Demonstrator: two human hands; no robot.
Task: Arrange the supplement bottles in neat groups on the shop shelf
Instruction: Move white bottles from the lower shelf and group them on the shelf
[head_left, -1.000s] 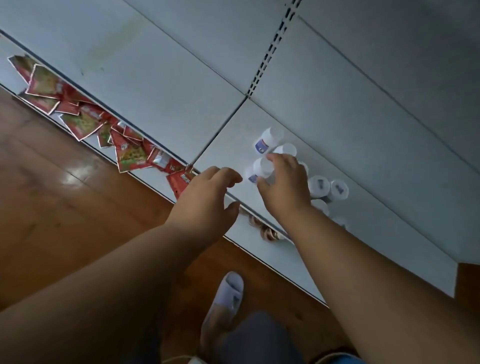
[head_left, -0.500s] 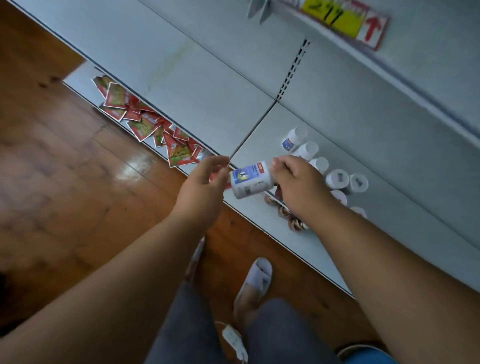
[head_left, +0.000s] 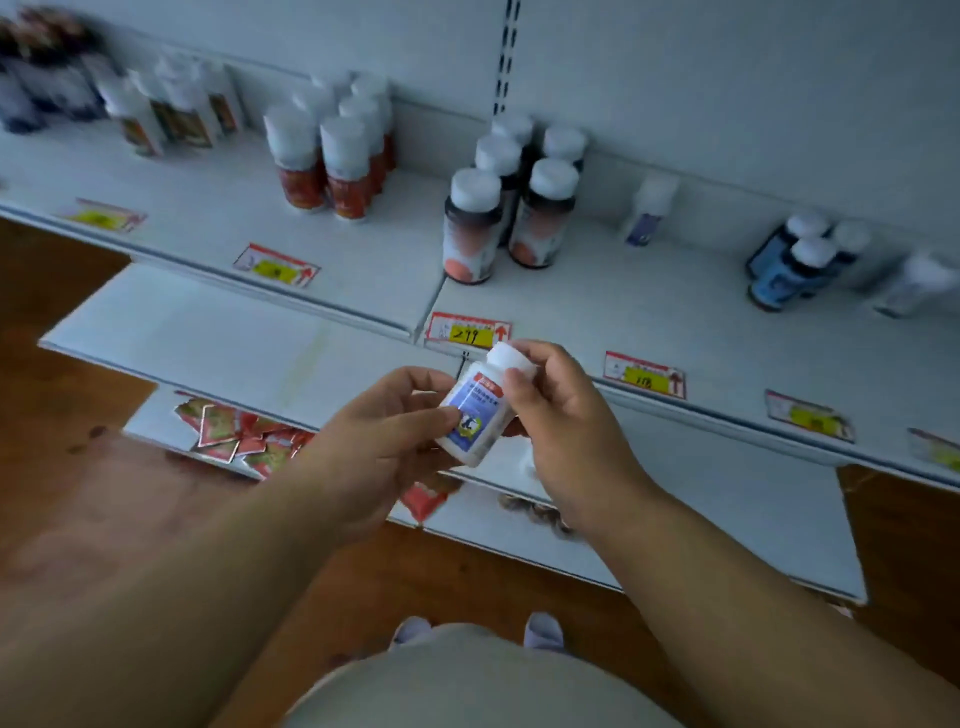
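I hold a white supplement bottle with a blue label (head_left: 475, 410) tilted in front of the shelf edge. My left hand (head_left: 382, 444) grips its lower body and my right hand (head_left: 558, 415) grips its cap end. On the upper shelf (head_left: 597, 306) stand groups of bottles: dark ones with orange labels (head_left: 470, 228), white-capped red-labelled ones (head_left: 332, 166), blue ones (head_left: 792, 265) at the right, and a lone white bottle with a blue label (head_left: 649, 210) near the back.
Yellow and red price tags (head_left: 467, 332) line the shelf front. Red sachets (head_left: 236, 431) lie scattered on the bottom shelf at the left. More blurred bottles (head_left: 171, 109) stand at the far left. Wooden floor and my slippers show below.
I have lifted the blue-labelled bottle from the low shelf and now hold it with both hands. My view has swung upward to the upper shelf with its bottle groups.
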